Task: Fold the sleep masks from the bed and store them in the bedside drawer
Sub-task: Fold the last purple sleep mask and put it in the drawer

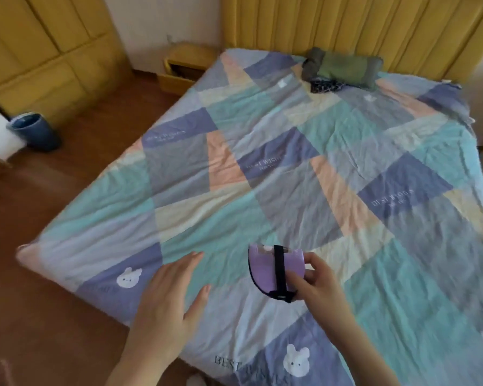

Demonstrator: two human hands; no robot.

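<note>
Item one: my right hand (315, 280) pinches a folded purple sleep mask (273, 270), thumb on its near face, fingers behind; a black strap (278, 270) runs down the middle of the mask. I hold it just above the near part of the bed's patchwork quilt (262, 168).

Item two: my left hand (170, 296), fingers spread wide, holds nothing, over the quilt's near left corner.

Item three: yellow bedside drawer (176, 79), pulled open, at the far left of the bed.

Item four: green pillow (343, 68) at the headboard, dark patterned cloth (326, 86) touching it.

Item five: blue bin (35, 130) on the floor.
</note>
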